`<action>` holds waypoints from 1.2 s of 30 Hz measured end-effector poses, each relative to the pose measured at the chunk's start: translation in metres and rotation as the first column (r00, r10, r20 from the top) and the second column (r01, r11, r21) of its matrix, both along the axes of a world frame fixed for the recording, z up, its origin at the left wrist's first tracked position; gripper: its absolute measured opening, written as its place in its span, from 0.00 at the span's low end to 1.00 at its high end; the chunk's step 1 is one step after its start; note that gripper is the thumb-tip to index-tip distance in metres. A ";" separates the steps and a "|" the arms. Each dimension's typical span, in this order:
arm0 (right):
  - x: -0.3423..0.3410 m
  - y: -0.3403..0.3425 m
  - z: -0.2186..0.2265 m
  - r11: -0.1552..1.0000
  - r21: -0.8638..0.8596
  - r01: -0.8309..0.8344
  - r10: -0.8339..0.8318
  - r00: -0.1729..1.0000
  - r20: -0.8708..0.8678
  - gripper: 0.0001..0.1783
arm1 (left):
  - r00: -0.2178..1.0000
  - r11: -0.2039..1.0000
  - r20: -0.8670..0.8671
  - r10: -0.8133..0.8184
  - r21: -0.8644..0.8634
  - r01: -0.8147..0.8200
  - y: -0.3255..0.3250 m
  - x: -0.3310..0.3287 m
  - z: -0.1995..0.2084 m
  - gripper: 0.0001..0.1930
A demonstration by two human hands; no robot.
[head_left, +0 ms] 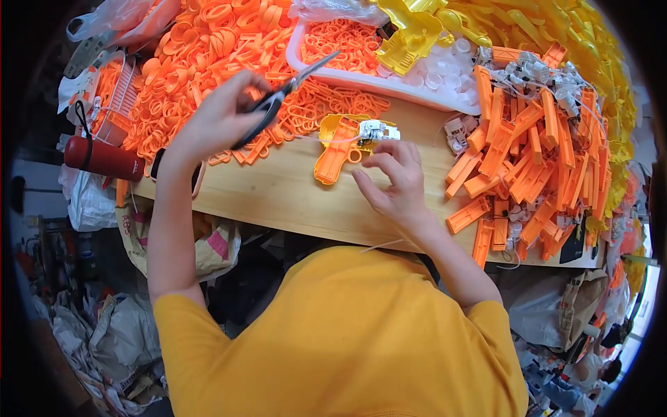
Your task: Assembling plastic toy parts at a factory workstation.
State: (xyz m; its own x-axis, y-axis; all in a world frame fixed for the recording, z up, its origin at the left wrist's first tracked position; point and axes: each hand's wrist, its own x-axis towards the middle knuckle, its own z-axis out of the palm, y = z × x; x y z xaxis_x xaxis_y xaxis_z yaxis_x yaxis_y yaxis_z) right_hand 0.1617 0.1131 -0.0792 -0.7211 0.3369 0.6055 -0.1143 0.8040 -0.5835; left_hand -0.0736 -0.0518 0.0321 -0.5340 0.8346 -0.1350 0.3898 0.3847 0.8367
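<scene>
My left hand (224, 115) is closed around a pair of dark-handled scissors (271, 105), held above the table with the blades pointing up and to the right. On the wood lies a yellow toy gun half-shell (326, 172). Inside it sit an orange insert (340, 139) and a small white mechanism (375, 130). A thin pale strand runs left from the toy toward the scissors. My right hand (401, 179) is just below and right of the toy, its thumb and fingers apart, with nothing visible between them.
Loose orange parts (187, 83) are heaped at the back left, beside a red bottle (104, 158). A white tray (410, 91) holds orange rings and translucent caps. Orange housings with white mechanisms (514, 149) pile up at the right, and yellow shells (556, 35) lie behind.
</scene>
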 end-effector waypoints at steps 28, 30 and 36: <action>0.003 -0.010 -0.012 0.947 0.266 0.178 -0.213 0.971 0.109 0.12 | 0.707 0.930 -0.706 0.033 0.280 0.236 0.168 -0.002 -0.067 0.05; 0.007 -0.009 -0.016 0.954 0.243 0.174 -0.208 0.971 0.120 0.12 | 0.720 0.933 -0.688 0.085 0.309 0.185 0.171 0.002 -0.075 0.04; 0.013 -0.008 -0.026 0.968 0.170 0.187 -0.205 0.974 0.093 0.12 | 0.697 0.904 -0.694 0.181 0.396 0.160 0.172 -0.016 -0.084 0.05</action>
State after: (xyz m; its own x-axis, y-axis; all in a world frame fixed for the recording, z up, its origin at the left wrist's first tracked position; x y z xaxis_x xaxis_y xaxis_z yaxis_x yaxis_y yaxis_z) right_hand 0.1746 0.1052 -0.1049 -0.7152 0.3843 0.5838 0.1124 0.8876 -0.4467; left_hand -0.0892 0.1205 -0.0515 -0.3332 0.7106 0.6197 0.9181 0.0950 0.3847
